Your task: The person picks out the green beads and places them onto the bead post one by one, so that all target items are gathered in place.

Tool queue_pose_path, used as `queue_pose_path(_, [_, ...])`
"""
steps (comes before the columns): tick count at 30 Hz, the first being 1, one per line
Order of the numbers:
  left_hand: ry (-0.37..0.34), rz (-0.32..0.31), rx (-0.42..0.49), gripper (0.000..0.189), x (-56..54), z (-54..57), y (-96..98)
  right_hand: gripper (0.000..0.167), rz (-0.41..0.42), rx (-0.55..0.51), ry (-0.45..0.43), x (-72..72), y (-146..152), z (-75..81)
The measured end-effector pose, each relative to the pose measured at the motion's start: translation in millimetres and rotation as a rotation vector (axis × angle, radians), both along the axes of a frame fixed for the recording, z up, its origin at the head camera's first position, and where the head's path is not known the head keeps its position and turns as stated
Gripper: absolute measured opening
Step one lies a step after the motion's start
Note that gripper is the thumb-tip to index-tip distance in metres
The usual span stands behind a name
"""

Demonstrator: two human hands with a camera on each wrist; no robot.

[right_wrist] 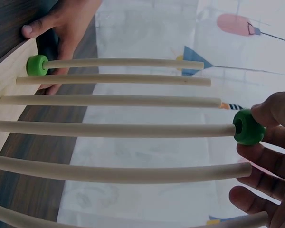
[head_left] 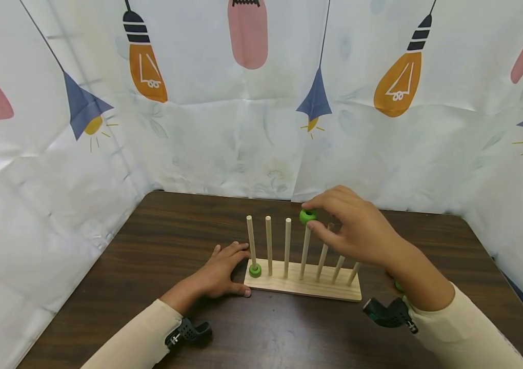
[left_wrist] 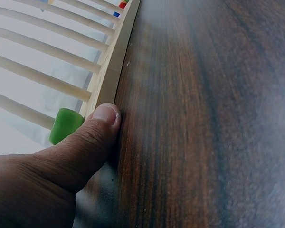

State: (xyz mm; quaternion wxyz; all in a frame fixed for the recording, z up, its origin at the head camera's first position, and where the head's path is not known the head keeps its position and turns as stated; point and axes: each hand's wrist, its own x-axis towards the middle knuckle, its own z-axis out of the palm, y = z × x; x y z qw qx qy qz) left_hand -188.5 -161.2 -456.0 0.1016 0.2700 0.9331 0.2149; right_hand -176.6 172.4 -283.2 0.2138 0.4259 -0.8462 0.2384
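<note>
A wooden peg rack with a row of several upright pegs sits on the table. My right hand pinches a green bead between thumb and fingers at the top of the fourth peg from the left. In the right wrist view, the peg's tip meets the hole of that green bead. Another green bead lies at the bottom of the leftmost peg. My left hand holds the rack's left end, thumb on the front edge and fingers towards the back. The left thumb presses the base's edge.
A green piece shows partly behind my right forearm on the dark wooden table. Beyond the rack's far end, small red and blue pieces appear. A white patterned cloth hangs behind the table.
</note>
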Motion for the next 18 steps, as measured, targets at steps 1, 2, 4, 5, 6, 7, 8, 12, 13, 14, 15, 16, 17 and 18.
queue_pose_path(1, [0.001, 0.000, 0.000, 0.084, 0.0, 0.0, 0.0, 0.027, 0.002, -0.002, 0.002, -0.5, -0.8, -0.2])
queue_pose_path(2, [0.001, 0.001, 0.001, 0.084, 0.1, 0.2, 0.0, 0.027, 0.005, -0.004, 0.004, -0.8, -1.5, -0.4])
queue_pose_path(4, [0.001, 0.002, 0.001, 0.084, 0.3, 0.7, 0.3, 0.027, 0.004, -0.004, 0.006, -1.3, -3.1, -0.8])
queue_pose_path(5, [0.002, 0.002, 0.002, 0.084, 0.3, 0.8, 0.3, 0.028, 0.004, -0.003, 0.005, -1.5, -3.8, -1.0])
queue_pose_path(6, [0.003, 0.002, 0.003, 0.084, 0.3, 1.0, 0.3, 0.027, 0.002, -0.003, 0.003, -1.6, -4.5, -1.2])
queue_pose_path(7, [0.004, 0.002, 0.002, 0.084, 0.3, 1.2, 0.4, 0.028, 0.000, -0.003, -0.002, -1.7, -5.2, -1.3])
queue_pose_path(8, [0.005, 0.002, 0.002, 0.084, 0.4, 1.3, 0.4, 0.028, -0.002, -0.002, -0.007, -1.8, -6.0, -1.4])
queue_pose_path(12, [0.004, 0.002, 0.004, 0.084, 0.5, 1.8, 0.7, 0.028, -0.007, 0.004, -0.024, -2.9, -9.4, -1.4])
queue_pose_path(13, [0.003, 0.003, 0.003, 0.084, 0.7, 2.0, 0.8, 0.028, -0.006, 0.006, -0.025, -3.1, -10.3, -1.2])
queue_pose_path(14, [0.002, 0.004, 0.002, 0.083, 0.9, 2.4, 0.9, 0.028, -0.004, 0.006, -0.025, -3.4, -11.3, -1.2])
queue_pose_path(15, [0.001, 0.005, 0.000, 0.083, 1.1, 2.7, 1.0, 0.028, -0.003, 0.005, -0.023, -3.7, -12.2, -1.2])
queue_pose_path(16, [0.002, 0.006, -0.003, 0.082, 1.2, 3.0, 1.0, 0.027, -0.001, 0.003, -0.022, -4.0, -13.2, -1.1])
queue_pose_path(17, [0.004, 0.007, 0.001, 0.082, 1.3, 3.2, 1.0, 0.027, 0.002, 0.000, -0.021, -4.2, -14.1, -1.1])
queue_pose_path(18, [0.003, 0.009, -0.003, 0.082, 1.5, 3.4, 1.0, 0.027, 0.004, -0.001, -0.020, -4.4, -14.9, -1.2])
